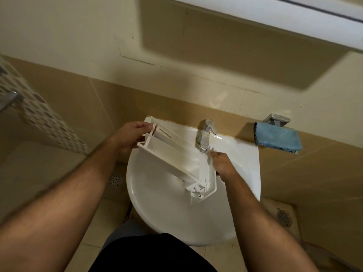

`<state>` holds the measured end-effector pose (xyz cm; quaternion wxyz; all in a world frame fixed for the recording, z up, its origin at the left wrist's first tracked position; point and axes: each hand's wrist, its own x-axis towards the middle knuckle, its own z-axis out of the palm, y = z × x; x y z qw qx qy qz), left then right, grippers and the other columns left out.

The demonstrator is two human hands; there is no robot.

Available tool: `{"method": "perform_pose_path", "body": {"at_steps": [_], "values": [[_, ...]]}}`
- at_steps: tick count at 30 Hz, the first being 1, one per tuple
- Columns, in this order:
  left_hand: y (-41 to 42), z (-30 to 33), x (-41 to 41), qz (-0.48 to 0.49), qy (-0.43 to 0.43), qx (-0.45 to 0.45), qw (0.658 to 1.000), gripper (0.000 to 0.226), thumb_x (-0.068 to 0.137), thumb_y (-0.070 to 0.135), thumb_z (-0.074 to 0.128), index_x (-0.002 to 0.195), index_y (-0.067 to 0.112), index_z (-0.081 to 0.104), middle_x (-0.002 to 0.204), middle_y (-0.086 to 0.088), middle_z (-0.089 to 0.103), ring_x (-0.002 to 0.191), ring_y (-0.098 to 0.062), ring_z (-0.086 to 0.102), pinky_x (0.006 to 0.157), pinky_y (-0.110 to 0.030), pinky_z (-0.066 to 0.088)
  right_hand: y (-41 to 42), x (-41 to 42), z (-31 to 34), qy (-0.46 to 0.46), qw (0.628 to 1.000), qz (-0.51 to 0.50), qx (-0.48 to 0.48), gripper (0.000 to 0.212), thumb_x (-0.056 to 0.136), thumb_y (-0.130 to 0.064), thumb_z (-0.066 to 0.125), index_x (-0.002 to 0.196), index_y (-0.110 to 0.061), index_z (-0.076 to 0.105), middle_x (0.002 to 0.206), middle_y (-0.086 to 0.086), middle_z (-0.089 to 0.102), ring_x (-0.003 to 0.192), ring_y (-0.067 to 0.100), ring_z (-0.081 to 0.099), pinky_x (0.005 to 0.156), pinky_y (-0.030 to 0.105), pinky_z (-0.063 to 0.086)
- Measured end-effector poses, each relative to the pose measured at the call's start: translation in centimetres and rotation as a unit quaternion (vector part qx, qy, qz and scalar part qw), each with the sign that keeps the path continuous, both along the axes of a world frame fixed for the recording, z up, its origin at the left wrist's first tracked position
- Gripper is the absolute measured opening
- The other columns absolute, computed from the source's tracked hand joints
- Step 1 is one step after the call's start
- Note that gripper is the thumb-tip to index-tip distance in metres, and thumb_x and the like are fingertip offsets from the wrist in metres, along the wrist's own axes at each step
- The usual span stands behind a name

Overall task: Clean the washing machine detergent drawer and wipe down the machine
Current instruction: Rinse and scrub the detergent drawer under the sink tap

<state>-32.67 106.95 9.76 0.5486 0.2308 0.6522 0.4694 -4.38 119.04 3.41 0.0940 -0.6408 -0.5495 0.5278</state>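
**Drawer Going Under the Tap**

Nearest the camera, a dark garment at the person's waist (155, 254) is filling the bottom edge, and two bare forearms are reaching forward from it over the white sink (167, 216).

The left hand (130, 137) is gripping the far, upper-left end of the detergent drawer (176, 158), fingers curled around its rear edge. The right hand (221, 163) is holding the front panel end, fingers wrapped round its side just below the tap (205, 134). The hands are well apart, one clamped on each end.

The drawer is hanging over the basin, tilted so that its front end is sitting lower, near the middle of the bowl, with its open compartments facing up toward the spout. Whether water is running cannot be told; the frame is too soft there.

To rinse well, the person would probably do best keeping this slope, so water is entering the compartments beneath the spout and draining off the low end into the bowl rather than over the rim. Turning the drawer slowly should let each channel catch the flow, and both grips ought to be firm, since wet plastic gets slippery.

The drawer is white plastic, long and narrow, split by lengthwise dividers, with small clips and tabs at the front. The inner walls are looking slightly yellowed.

A blue cloth (277, 137) is lying on a wall holder to the right of the tap.
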Motion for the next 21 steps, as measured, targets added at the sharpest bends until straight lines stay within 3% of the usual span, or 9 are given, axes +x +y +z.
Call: {"method": "perform_pose_path", "body": {"at_steps": [3,7,12,15,18,21], "values": [[0.4,0.3,0.9,0.019,0.006,0.01,1.0,0.012,0.093,0.023,0.062,0.1,0.018,0.07,0.086,0.002,0.07,0.069,-0.012,0.063,0.067,-0.03,0.051,0.4,0.3,0.0,0.001,1.0,0.013,-0.02,0.042,0.101,-0.043,0.042,0.102,-0.007,0.065,0.097,0.019,0.067,0.078,0.029,0.062,0.066,0.033,0.046],[0.4,1.0,1.3,0.007,-0.008,0.03,0.999,0.018,0.094,0.029,0.06,0.088,0.014,0.067,0.069,0.004,0.063,0.053,-0.007,0.052,0.052,-0.023,0.05,0.5,1.0,0.1,-0.007,0.998,0.05,-0.039,0.043,0.097,-0.054,0.042,0.097,-0.017,0.065,0.087,0.012,0.063,0.077,0.027,0.058,0.068,0.036,0.043],[-0.1,0.9,0.8,0.019,-0.045,-0.012,0.999,0.05,0.086,0.061,0.048,0.075,0.014,0.057,0.061,-0.001,0.055,0.048,-0.009,0.048,0.043,-0.021,0.045,0.5,0.9,0.3,0.005,0.997,0.076,-0.009,0.043,0.098,-0.049,0.044,0.096,-0.012,0.066,0.082,0.011,0.063,0.074,0.025,0.058,0.066,0.032,0.044],[-0.7,0.2,0.2,0.033,-0.083,-0.034,0.995,0.051,0.073,0.069,0.049,0.069,0.018,0.045,0.057,0.002,0.044,0.047,-0.009,0.041,0.042,-0.021,0.045,-0.3,0.7,0.2,0.006,0.994,0.096,0.047,0.042,0.101,-0.041,0.043,0.085,-0.007,0.061,0.065,0.002,0.049,0.061,0.018,0.046,0.059,0.027,0.035],[-1.2,-0.7,0.0,0.024,-0.066,-0.053,0.996,0.05,0.085,0.065,0.047,0.078,0.016,0.054,0.068,-0.001,0.055,0.058,-0.011,0.054,0.057,-0.028,0.056,-1.1,0.8,-0.1,0.0,0.988,0.111,0.111,0.035,0.103,-0.035,0.04,0.081,-0.013,0.057,0.068,-0.003,0.05,0.065,0.014,0.046,0.065,0.03,0.036],[-1.5,-0.6,0.6,-0.066,-0.027,-0.095,0.993,0.05,0.092,0.056,0.047,0.105,0.01,0.064,0.094,-0.008,0.067,0.078,-0.018,0.065,0.064,-0.033,0.058,-1.1,1.0,-0.3,0.006,0.985,0.106,0.135,0.037,0.104,-0.032,0.04,0.07,-0.02,0.048,0.066,-0.005,0.047,0.064,0.012,0.043,0.065,0.03,0.035]]}}
